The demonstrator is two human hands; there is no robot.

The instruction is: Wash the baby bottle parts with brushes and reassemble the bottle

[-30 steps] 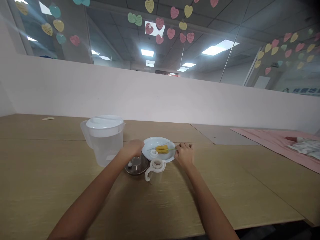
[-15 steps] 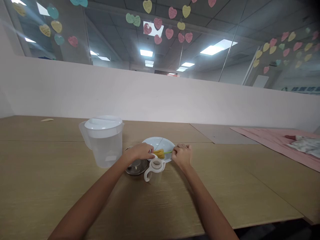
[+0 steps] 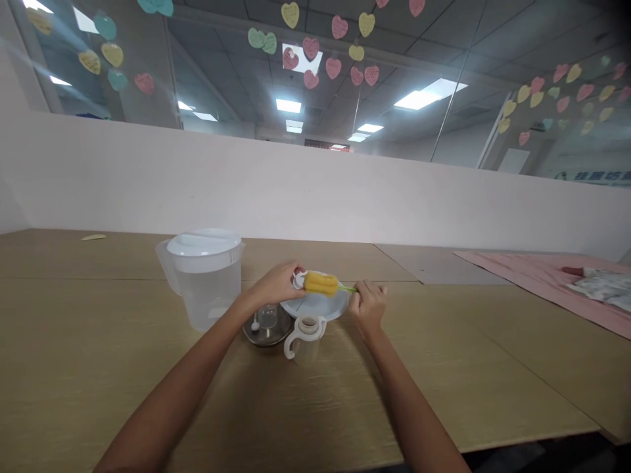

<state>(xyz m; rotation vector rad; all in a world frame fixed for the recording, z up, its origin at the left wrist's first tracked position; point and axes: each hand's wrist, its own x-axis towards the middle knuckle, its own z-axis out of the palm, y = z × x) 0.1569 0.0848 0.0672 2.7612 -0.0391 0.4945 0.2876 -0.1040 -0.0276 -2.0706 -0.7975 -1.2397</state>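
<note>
A sponge bottle brush with a yellow head [image 3: 321, 284] and a thin green handle is held level over the white plate [image 3: 340, 313]. My right hand [image 3: 369, 303] is closed round the handle end. On the other side, my left hand [image 3: 280, 282] pinches a small white ring-shaped piece [image 3: 298, 280], perhaps a cap, against the tip of the sponge; my fingers partly cover it. Just in front of the plate stands a clear bottle [image 3: 306, 341] with a white handled collar and an uncovered mouth. Left of it, a metal dish [image 3: 266, 336] holds small clear and white parts.
A translucent lidded pitcher [image 3: 211, 282] stands left of my left forearm. Along the back runs a low white wall [image 3: 315, 197] below glass. A pink cloth [image 3: 542, 282] with items on it lies far right. The table's near edge shows at lower right.
Both hands have lifted a little. The brush head has risen from low over the plate, and more of the sponge shows, touching the white piece. The bottle and pitcher have stayed put.
</note>
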